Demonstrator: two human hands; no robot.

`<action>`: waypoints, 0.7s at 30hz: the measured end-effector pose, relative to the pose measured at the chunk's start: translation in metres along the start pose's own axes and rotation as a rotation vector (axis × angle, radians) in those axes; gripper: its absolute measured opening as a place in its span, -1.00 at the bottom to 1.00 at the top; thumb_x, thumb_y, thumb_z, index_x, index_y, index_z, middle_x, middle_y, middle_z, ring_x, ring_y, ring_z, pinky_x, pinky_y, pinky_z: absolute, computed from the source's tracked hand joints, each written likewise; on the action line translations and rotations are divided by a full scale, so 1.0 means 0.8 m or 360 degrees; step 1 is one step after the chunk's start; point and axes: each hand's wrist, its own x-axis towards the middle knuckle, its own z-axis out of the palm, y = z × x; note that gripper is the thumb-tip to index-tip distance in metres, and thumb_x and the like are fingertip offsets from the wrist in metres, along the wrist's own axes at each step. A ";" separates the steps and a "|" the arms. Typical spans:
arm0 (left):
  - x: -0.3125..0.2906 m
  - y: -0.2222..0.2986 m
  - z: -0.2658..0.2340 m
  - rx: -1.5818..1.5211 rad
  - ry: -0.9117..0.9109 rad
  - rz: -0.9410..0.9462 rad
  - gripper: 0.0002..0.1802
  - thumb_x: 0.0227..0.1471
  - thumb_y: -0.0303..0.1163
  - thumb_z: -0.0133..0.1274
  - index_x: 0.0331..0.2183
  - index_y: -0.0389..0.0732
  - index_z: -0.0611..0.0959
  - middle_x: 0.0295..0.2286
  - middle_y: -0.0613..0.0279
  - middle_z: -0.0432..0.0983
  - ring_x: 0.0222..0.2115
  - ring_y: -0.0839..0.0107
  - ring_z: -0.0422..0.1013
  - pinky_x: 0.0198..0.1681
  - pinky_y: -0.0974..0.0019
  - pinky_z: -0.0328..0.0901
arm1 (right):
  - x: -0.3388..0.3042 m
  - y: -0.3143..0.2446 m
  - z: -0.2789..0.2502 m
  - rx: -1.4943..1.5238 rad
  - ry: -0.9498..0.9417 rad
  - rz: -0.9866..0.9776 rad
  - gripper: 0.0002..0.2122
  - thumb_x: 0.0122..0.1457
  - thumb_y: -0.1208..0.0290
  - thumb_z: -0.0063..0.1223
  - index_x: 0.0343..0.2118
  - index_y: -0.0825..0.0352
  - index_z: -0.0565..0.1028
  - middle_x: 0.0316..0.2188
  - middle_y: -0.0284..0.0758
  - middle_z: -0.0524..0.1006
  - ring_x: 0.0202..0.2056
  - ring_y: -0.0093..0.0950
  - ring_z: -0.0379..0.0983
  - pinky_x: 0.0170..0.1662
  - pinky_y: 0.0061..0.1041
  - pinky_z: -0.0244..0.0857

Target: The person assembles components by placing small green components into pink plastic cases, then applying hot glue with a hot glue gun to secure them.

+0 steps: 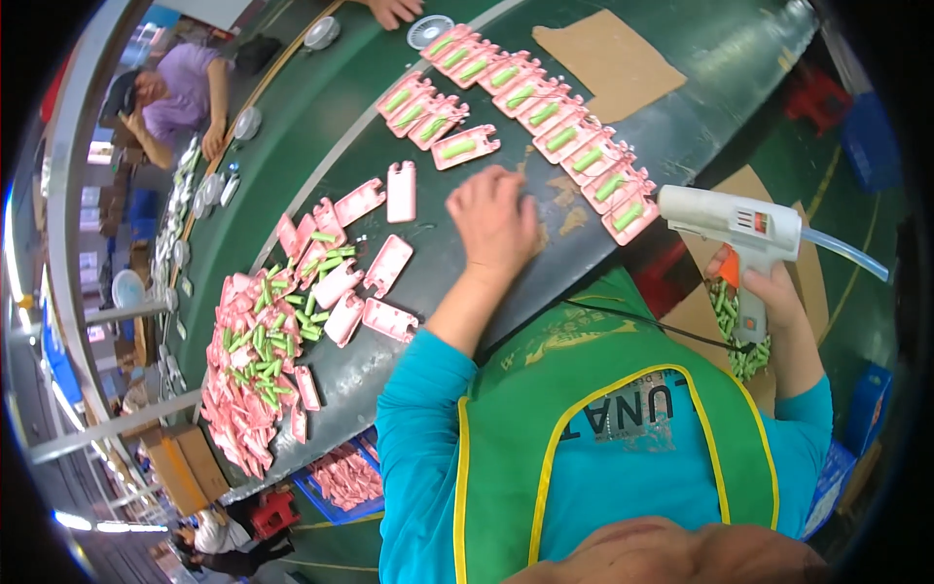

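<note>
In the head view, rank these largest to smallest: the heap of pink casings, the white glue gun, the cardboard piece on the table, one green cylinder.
1. Heap of pink casings
2. White glue gun and cardboard piece: similar, unsure, since the gun looks nearer the camera
3. Green cylinder

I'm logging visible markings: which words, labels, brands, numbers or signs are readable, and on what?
Teal shirt: large dark letters, inverted in the picture, apparently partly hidden by the green apron; partly legible, wording not copied here.
Same shirt: smaller, worn print, not reliably readable.
White glue gun in the right hand: orange-red label, too small to read.
Blue box, lower right: pale marks, too blurred to read.
Pink cases: none I can make out.
</note>
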 end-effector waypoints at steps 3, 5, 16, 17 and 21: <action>0.014 -0.055 -0.021 0.0298 -0.0015 -0.0052 -0.61 -0.21 -0.40 0.22 -0.22 -0.10 0.58 -0.23 0.23 0.41 -0.11 0.21 0.31 -0.02 0.01 0.11 | 0.010 -0.005 0.010 0.0142 -0.0006 0.0041 -0.48 0.03 0.11 0.15 -0.02 0.35 0.39 -0.22 -0.19 0.55 -0.21 -0.46 0.51 -0.36 -0.63 0.37; 0.022 -0.079 -0.025 0.0443 -0.0033 -0.0043 -0.63 -0.20 -0.39 0.24 -0.23 -0.10 0.58 -0.23 0.23 0.40 -0.11 0.21 0.31 -0.02 0.00 0.12 | 0.019 -0.003 0.019 0.0208 -0.0025 -0.0005 -0.50 0.03 0.10 0.15 -0.05 0.35 0.40 -0.22 -0.19 0.55 -0.22 -0.47 0.51 -0.38 -0.66 0.37; 0.035 -0.117 -0.007 0.0596 -0.0030 0.0028 -0.80 -0.13 -0.30 0.23 -0.41 -0.10 0.58 -0.37 0.27 0.48 -0.24 0.25 0.38 -0.04 0.04 0.14 | 0.045 0.009 0.042 0.0410 -0.0020 -0.0100 -0.51 0.06 0.18 0.15 -0.04 0.41 0.38 -0.23 -0.19 0.53 -0.12 -0.30 0.52 -0.36 -0.59 0.44; 0.035 -0.118 -0.006 0.0577 0.0006 0.0058 -0.81 -0.12 -0.29 0.22 -0.43 -0.11 0.58 -0.39 0.27 0.48 -0.26 0.25 0.39 -0.06 0.05 0.14 | 0.047 0.010 0.044 0.0408 -0.0026 -0.0108 -0.51 0.06 0.18 0.15 -0.04 0.41 0.38 -0.23 -0.19 0.53 -0.12 -0.30 0.52 -0.36 -0.59 0.44; 0.041 -0.122 -0.003 0.0540 0.0029 0.0019 -0.82 -0.12 -0.28 0.22 -0.45 -0.11 0.58 -0.41 0.28 0.49 -0.30 0.25 0.40 -0.08 0.07 0.15 | 0.058 0.013 0.050 0.0443 -0.0023 -0.0127 -0.52 0.06 0.19 0.15 -0.04 0.42 0.38 -0.22 -0.19 0.53 -0.11 -0.28 0.51 -0.35 -0.59 0.44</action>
